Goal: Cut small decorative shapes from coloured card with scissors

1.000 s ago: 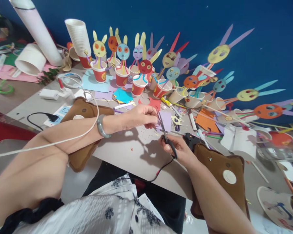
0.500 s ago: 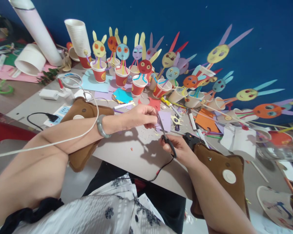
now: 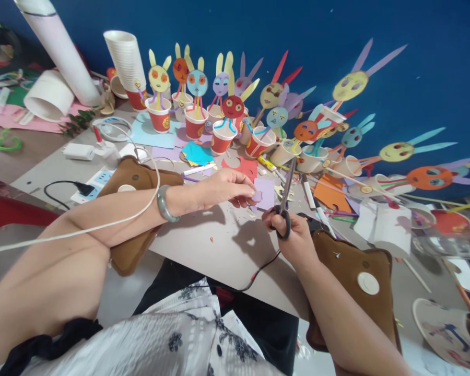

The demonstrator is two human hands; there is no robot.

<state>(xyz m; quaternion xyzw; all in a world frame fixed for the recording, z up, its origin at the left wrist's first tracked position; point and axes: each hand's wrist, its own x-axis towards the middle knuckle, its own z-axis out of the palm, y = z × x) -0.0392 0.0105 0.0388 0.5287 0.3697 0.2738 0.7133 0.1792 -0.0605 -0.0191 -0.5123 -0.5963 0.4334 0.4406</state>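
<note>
My left hand, with a green bangle at its wrist, pinches a small piece of purple paper over the table. Behind that piece lies a purple sheet, similar in colour, so the outline is hard to make out. Black-handled scissors are in my right hand, fingers wrapped round the handles and blades pointing up and away. The blades look closed and are apart from the paper. Tiny paper scraps are scattered below my left hand.
Rabbit-faced paper figures in cups line the blue wall. Brown cushions lie at both sides. A white cable crosses my left forearm. Markers, red paper and orange paper lie beyond my hands. Stacked cups stand back left.
The scissors have swung away from my left fingers to the right, with blades now pointing up. My right hand has turned upward. My left hand stays nearly in place.
</note>
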